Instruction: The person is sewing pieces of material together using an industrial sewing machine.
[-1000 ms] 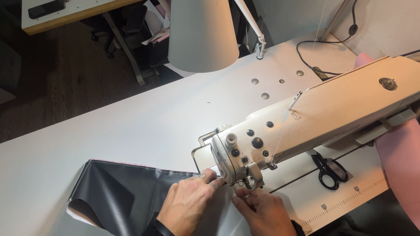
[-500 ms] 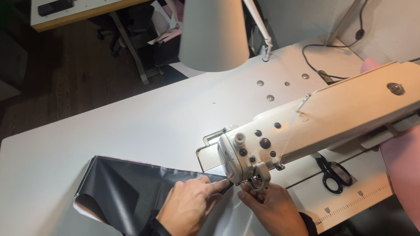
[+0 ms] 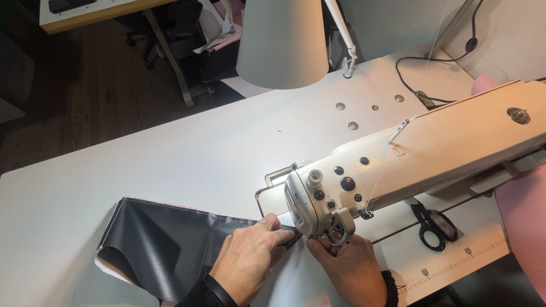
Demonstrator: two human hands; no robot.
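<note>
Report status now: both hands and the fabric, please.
Left hand flat on black fabric. Right hand at presser foot. Scissors clear, right.

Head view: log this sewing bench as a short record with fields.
setting: white sewing table with a cream industrial sewing machine
left hand: left hand lies flat on the black fabric, fingers pointing at the needle area
right hand: right hand sits right under the machine head, fingertips at the presser foot; what they pinch is hidden
fabric: dark sheet spread to the left, its corner fed under the machine head
other items: black scissors by the printed ruler on the table edge; lamp shade above; pink material at far right
</note>
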